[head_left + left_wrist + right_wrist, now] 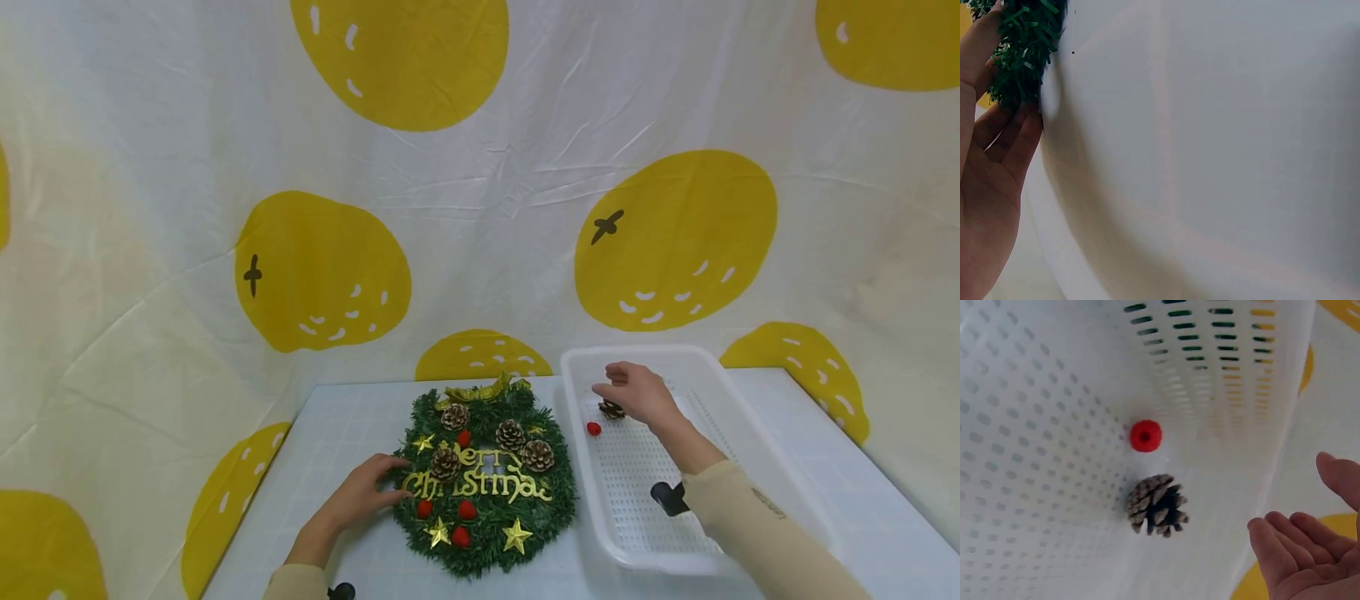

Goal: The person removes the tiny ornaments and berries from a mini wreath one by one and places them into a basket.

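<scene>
A green wreath (525, 525) with gold "Merry Christmas" lettering, stars, pinecones and red berries lies on the table. My left hand (362, 493) holds its left edge; in the left wrist view the fingers of the left hand (997, 150) curl at the green tinsel (1029, 50). Over the far end of the white basket hovers my right hand (639, 392), holding nothing. A pinecone (611, 410) and a red berry (594, 428) are in the basket below it. The right wrist view shows the right hand (1310, 556) apart from the pinecone (1157, 505) and berry (1145, 435).
The white perforated basket (592, 500) stands right of the wreath, its left rim close to the tinsel. A pale checked cloth (337, 417) covers the table. Behind hangs a white curtain (487, 250) printed with yellow fruit.
</scene>
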The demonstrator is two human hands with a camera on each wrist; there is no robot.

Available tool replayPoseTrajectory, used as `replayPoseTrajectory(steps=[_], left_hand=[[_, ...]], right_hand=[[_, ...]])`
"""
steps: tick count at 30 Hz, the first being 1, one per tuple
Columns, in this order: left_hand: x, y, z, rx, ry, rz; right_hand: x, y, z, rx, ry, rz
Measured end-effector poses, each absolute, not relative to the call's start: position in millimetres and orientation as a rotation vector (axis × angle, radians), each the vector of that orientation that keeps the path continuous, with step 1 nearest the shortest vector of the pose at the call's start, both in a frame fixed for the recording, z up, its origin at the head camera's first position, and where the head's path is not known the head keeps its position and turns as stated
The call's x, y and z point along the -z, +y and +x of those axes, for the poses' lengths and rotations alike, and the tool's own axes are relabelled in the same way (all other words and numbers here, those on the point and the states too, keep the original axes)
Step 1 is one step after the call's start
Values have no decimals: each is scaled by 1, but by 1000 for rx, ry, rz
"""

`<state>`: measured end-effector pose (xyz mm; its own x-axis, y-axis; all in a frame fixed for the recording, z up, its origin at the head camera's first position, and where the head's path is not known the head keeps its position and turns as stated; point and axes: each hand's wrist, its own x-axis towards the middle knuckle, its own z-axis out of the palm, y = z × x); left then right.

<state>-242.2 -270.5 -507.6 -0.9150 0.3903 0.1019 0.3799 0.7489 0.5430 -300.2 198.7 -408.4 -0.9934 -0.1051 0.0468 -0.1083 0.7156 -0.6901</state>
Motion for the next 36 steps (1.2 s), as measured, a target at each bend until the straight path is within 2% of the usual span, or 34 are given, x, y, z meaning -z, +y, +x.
replayPoseTrajectory(steps=[12, 21, 36], left_hand=[[507, -270, -241, -910, 2909, 642], [505, -268, -240, -924, 2908, 622], [504, -268, -239, -927, 2893, 587]], right_hand=[[376, 151, -251, -1107, -2722, 468], [377, 119, -223, -1245, -2659, 564], [375, 99, -198, -1394, -2653, 638]])
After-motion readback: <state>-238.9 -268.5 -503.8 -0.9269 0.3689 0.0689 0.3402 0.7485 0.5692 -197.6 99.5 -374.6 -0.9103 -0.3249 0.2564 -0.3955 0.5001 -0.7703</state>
